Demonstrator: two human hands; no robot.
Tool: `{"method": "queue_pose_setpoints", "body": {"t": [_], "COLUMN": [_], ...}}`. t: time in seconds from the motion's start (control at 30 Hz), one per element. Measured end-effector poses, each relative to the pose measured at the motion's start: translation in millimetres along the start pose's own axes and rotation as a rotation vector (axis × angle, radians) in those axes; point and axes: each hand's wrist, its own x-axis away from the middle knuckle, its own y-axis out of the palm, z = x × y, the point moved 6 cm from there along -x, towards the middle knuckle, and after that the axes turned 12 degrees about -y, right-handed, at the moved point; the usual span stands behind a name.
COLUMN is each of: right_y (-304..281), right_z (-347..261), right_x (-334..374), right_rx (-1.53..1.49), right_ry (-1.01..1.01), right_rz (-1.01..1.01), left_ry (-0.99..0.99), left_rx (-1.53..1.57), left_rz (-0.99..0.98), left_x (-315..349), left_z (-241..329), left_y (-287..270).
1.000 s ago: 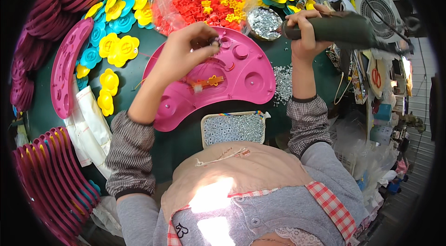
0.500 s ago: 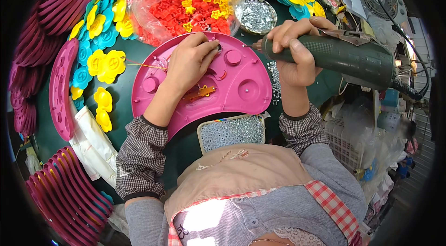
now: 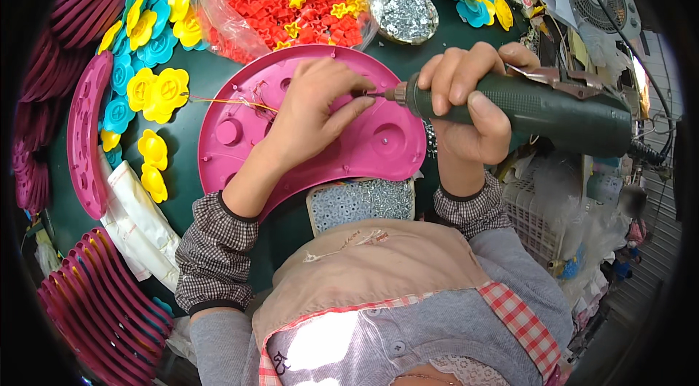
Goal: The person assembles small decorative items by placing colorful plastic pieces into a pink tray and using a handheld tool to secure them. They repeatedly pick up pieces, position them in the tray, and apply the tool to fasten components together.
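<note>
A dark green electric screwdriver (image 3: 553, 113) lies nearly level in my right hand (image 3: 470, 95), whose fingers wrap round its front end. Its thin bit points left, over the pink curved plastic panel (image 3: 247, 164). My left hand (image 3: 313, 105) is above the middle of that panel, thumb and forefinger pinched right at the bit's tip. Whatever is between them is too small to make out. Pegs and round hollows show in the panel. Thin coloured wires (image 3: 237, 102) run across its left part, partly hidden under my left hand, and reach a yellow flower piece (image 3: 172, 95).
Behind the panel lie a clear bag of red and yellow star pieces (image 3: 291, 7) and a round dish of small metal parts (image 3: 405, 13). A tray of screws and washers (image 3: 364, 204) stands near me. Yellow and blue flowers, stacked purple panels (image 3: 102, 298) and white cloth (image 3: 138, 222) fill the left.
My left hand has lifted off the panel and moved right, its fingertips now at the bit. The screwdriver has shifted slightly lower and right in view, still in my right hand.
</note>
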Motion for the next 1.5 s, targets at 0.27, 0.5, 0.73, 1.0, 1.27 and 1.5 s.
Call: {"method": "queue_pose_setpoints", "body": {"t": [0.27,0.5,0.73,1.0,1.27,1.5], "right_y": [7,16,5,2,9,-43], "right_z": [-8,-7,44,71,96,58], "right_x": [-1,0,0,8,3,-32], "right_rx": [-0.04,-0.088,0.266,0.272,0.297,0.426], "right_ry": [-0.008,-0.012,0.02,0.066,0.038,-0.095], "right_rz": [-0.088,0.099,-0.023,0.046,-0.173,0.065], "left_ry": [0.094,0.238,-0.12,-0.132,-0.144,-0.137], "left_rx": [-0.082,-0.186,-0.355,-0.321,-0.314,-0.325], "left_rz": [0.076,0.301,0.157,0.187,0.19,0.142], "left_x": [9,18,24,25,23,18], "left_z": [12,19,-16,-20,-21,-16], "left_y": [-5,-11,-3,1,3,-3]}}
